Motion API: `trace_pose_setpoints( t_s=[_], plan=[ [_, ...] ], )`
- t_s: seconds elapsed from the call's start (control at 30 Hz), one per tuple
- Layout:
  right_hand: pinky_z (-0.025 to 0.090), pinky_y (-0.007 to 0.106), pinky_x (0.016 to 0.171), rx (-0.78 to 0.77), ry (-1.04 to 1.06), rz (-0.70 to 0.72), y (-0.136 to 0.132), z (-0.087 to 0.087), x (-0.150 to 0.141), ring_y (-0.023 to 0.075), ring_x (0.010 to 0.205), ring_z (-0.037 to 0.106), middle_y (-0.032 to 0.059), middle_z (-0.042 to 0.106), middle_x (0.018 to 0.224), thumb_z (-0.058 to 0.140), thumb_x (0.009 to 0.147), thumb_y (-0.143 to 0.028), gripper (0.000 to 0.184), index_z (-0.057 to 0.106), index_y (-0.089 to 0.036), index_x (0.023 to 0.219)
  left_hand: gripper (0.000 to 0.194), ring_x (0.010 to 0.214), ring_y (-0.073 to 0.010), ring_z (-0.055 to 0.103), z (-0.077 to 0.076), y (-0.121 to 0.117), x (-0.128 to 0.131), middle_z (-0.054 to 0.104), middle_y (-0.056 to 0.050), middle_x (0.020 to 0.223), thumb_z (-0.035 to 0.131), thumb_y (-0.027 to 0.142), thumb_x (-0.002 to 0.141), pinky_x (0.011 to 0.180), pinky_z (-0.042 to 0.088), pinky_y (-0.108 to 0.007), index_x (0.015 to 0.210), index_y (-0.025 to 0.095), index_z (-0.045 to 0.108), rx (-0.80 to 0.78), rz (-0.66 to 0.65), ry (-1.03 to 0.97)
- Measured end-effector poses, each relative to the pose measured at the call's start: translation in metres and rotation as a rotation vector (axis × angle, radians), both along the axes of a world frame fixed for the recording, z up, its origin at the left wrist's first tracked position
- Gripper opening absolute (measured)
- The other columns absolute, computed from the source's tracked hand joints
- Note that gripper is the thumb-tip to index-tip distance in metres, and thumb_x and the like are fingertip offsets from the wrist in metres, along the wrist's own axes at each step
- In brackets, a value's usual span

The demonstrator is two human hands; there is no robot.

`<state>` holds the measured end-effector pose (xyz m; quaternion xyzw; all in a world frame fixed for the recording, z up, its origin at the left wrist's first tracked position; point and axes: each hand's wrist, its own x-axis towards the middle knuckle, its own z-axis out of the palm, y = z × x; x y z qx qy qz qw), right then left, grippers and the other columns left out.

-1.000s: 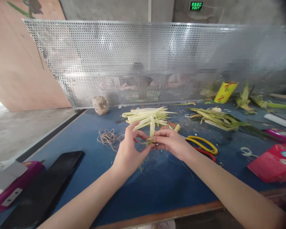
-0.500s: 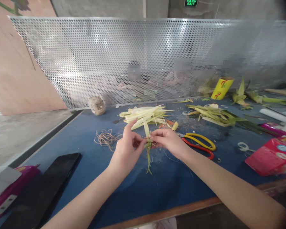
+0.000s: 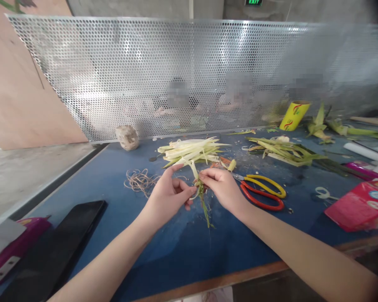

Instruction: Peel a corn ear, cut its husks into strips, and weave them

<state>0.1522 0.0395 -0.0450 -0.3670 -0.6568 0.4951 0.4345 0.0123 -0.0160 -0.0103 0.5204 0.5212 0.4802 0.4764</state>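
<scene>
Between my hands is a small braided piece of green corn husk [image 3: 201, 189], with a pale strip end sticking up and thin frayed ends hanging below. My right hand [image 3: 223, 188] pinches its upper part between thumb and fingers. A pale loose strip bends from the braid to my left hand [image 3: 168, 192], whose thumb and fingers are closed on it while the index finger reaches forward. Just beyond lies a pile of pale husk strips [image 3: 192, 152]. Scissors [image 3: 266, 195] with yellow and red handles rest right of my right hand. A tangle of brown string [image 3: 140, 182] lies beside my left hand.
A black phone [image 3: 59, 247] and a purple object [image 3: 22, 239] are at left. More husks [image 3: 283, 151], a yellow roll [image 3: 294, 116] and a red packet [image 3: 359, 205] are to the right. Behind the blue table [image 3: 170, 260] stands a perforated metal screen [image 3: 113, 71]; people sit beyond it.
My left hand has drawn slightly away from the braid with a pale strip, which now curves between them. The braid's lower end has swung to the right. My right hand keeps its pinch.
</scene>
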Motion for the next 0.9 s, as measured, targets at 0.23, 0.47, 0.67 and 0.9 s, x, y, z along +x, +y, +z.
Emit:
trace_pose_setpoints(
  t_s=[0.23,0.47,0.67,0.9],
  plan=[
    [0.038,0.026,0.058,0.048,-0.084,-0.036,-0.001,0.002,0.000,0.0141,0.058,0.050,-0.0006,0.055,0.057,0.050,0.077,-0.034,0.023,0.058,-0.019,0.062,0.070,0.041,-0.0098,0.051,0.000,-0.005,0.007,0.048,0.012,0.048,0.068,0.015,0.064,0.041,0.045,-0.022,0.123,0.014,0.030,-0.025,0.016,-0.034],
    [0.040,0.026,0.061,0.093,-0.203,0.018,0.000,0.003,0.004,0.0152,0.063,0.055,0.0010,0.062,0.068,0.051,0.078,-0.030,0.018,0.063,-0.018,0.072,0.057,0.046,-0.0094,0.052,-0.005,-0.001,0.000,0.051,0.009,0.057,0.064,0.022,0.070,0.047,0.045,-0.024,0.118,0.016,0.033,0.096,0.048,0.059],
    [0.039,0.027,0.062,0.439,-0.592,-0.080,-0.005,-0.002,0.000,0.0190,0.073,0.059,0.0047,0.067,0.077,0.047,0.082,-0.025,0.019,0.065,-0.020,0.080,0.064,0.058,-0.0098,0.053,-0.015,0.002,-0.003,0.058,0.004,0.072,0.054,0.019,0.077,0.059,0.045,-0.024,0.132,0.018,0.019,0.326,0.141,0.428],
    [0.034,0.026,0.061,0.855,-0.954,-0.178,0.000,-0.003,0.004,0.0186,0.078,0.059,0.0055,0.065,0.075,0.041,0.085,-0.020,0.022,0.061,-0.018,0.076,0.062,0.059,-0.0103,0.051,-0.031,0.009,-0.005,0.058,0.002,0.078,0.050,0.019,0.080,0.063,0.046,-0.027,0.132,0.016,0.016,0.386,0.071,0.581]
  ],
)
